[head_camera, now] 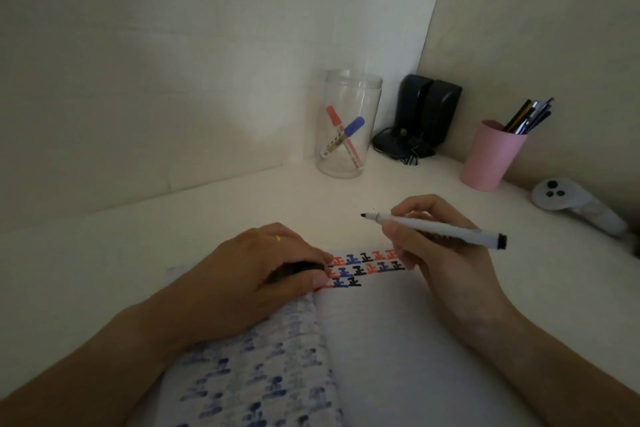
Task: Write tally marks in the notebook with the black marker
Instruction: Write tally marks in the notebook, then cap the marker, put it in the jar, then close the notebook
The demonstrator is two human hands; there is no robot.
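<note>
An open notebook (388, 340) lies on the white desk in front of me. Rows of red, blue and black tally marks (367, 269) run across the top of its right page. My right hand (440, 253) holds the uncapped black marker (440, 228) nearly level above the marks, tip pointing left and off the paper. My left hand (256, 274) rests on the left page, fingers curled around a small black object (298, 269) that looks like the marker's cap.
A clear jar (348, 125) with a red and a blue marker stands at the back. Black speakers (420, 114) sit in the corner. A pink cup (490, 156) holds pens, and a white controller (575, 206) lies at far right.
</note>
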